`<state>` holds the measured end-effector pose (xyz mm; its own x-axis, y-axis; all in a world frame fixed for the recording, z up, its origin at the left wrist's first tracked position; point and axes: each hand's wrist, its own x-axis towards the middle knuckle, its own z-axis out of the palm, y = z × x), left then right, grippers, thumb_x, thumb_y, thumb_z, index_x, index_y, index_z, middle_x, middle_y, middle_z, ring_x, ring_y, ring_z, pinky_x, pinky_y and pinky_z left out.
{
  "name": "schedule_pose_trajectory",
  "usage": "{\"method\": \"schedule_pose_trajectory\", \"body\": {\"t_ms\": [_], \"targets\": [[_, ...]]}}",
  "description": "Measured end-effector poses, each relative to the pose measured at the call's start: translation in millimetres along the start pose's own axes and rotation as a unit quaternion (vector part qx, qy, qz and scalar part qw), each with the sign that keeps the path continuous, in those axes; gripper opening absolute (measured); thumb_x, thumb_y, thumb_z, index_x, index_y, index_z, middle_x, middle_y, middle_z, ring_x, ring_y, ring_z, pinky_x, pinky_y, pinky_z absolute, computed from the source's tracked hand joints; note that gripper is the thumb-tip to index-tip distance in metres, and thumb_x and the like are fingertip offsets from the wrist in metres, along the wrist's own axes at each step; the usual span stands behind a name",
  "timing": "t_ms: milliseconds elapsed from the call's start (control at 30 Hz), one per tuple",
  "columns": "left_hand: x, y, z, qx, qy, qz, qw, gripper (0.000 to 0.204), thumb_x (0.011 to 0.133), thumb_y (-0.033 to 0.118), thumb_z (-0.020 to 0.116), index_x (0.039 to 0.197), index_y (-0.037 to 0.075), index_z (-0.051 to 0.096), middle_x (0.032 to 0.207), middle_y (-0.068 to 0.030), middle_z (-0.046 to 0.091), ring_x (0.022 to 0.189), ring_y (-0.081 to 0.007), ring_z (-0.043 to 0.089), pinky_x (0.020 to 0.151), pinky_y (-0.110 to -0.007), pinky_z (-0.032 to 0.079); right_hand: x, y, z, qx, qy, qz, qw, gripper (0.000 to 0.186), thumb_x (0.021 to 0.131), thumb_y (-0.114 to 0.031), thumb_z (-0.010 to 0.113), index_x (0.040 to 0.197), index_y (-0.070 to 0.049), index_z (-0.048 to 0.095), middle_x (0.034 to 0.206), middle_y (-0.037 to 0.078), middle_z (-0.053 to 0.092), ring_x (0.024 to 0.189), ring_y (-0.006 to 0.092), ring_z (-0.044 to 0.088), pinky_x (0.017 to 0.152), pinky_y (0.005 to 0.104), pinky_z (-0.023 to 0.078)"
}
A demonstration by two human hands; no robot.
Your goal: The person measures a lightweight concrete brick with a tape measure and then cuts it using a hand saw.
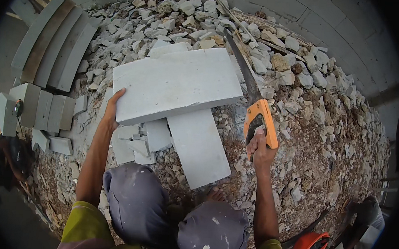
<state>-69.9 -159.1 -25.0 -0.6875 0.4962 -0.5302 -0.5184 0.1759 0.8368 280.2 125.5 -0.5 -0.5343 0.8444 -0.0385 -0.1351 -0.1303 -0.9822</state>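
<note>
My left hand point(113, 107) grips the left end of a large white block point(177, 79), which lies across a second white block point(200, 150) and some broken pieces point(157, 135). My right hand point(260, 145) is closed round the orange handle point(268, 122) of a hand saw, to the right of the blocks. Its dark toothed blade point(243, 65) points up and away beside the top block's right end, seemingly not touching it. My grey-clad knees are bent below, with a bare foot point(215, 194) near the lower block.
Stacked blocks point(43, 106) and long slabs point(52, 45) stand at left. Rubble point(299, 85) covers the ground before a grey block wall point(335, 37). One person point(12, 162) is at lower left, another point(364, 219) at lower right, near an orange container point(306, 247).
</note>
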Motion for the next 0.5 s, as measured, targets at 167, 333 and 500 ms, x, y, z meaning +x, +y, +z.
{"method": "schedule_pose_trajectory", "body": {"t_ms": [167,333,500], "targets": [[-13,-22,17,-0.030,0.019,0.042,0.998,0.081,0.087,0.047,0.066,0.143,-0.003,0.036,0.139,-0.0209,0.051,0.124,-0.0287,0.055,0.105,-0.038,0.045,-1,16,8,-0.011,-0.064,0.034,0.997,0.029,0.096,-0.018,0.062,0.073,-0.004,0.051,0.054,-0.002,0.047,0.042,0.0063,0.042,0.038,0.0256,0.034],[-19,-21,10,-0.032,0.021,0.020,0.999,0.085,0.086,0.048,0.067,0.145,-0.003,0.033,0.141,-0.0228,0.049,0.126,-0.0305,0.053,0.106,-0.039,0.043,9,18,7,-0.076,-0.105,0.010,0.992,0.026,0.093,-0.014,0.064,0.074,0.002,0.056,0.059,0.000,0.052,0.053,0.0060,0.046,0.048,0.0271,0.037],[-33,-34,19,-0.020,0.033,0.021,0.999,0.093,0.083,0.052,0.068,0.147,-0.003,0.029,0.143,-0.0247,0.045,0.131,-0.0319,0.049,0.108,-0.042,0.040,-1,-4,1,-0.132,-0.127,0.008,0.983,0.025,0.093,-0.012,0.063,0.073,0.002,0.055,0.057,0.001,0.050,0.053,0.0072,0.044,0.048,0.0287,0.036]]}}
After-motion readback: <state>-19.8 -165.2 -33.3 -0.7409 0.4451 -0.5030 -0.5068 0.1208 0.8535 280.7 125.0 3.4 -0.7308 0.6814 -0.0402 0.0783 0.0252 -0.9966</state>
